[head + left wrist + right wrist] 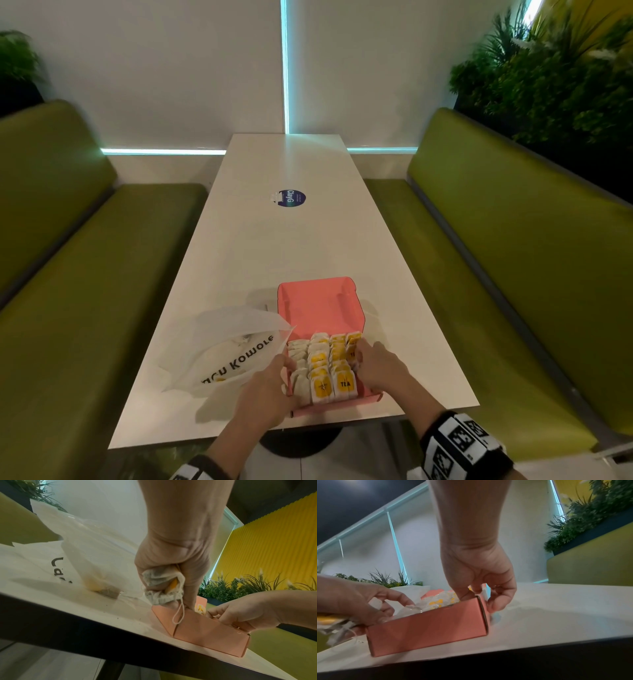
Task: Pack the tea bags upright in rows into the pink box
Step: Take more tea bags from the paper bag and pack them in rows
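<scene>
The pink box (320, 308) lies open near the table's front edge, its lid flat behind it. Rows of upright tea bags (323, 363) with yellow tags fill its base. My left hand (286, 370) is at the box's left wall. It grips a crumpled bunch of tea bags (159, 582) in its palm, and one finger reaches down into the box (205, 632). My right hand (477, 595) straddles the right wall of the box (428, 627), thumb inside by the tea bags (440, 601) and fingers outside.
A white plastic bag (233, 349) with black lettering lies left of the box, with a tea bag (106, 592) inside it. The long white table (291, 246) carries a round blue sticker (291, 198). Green benches (85, 274) flank it on both sides.
</scene>
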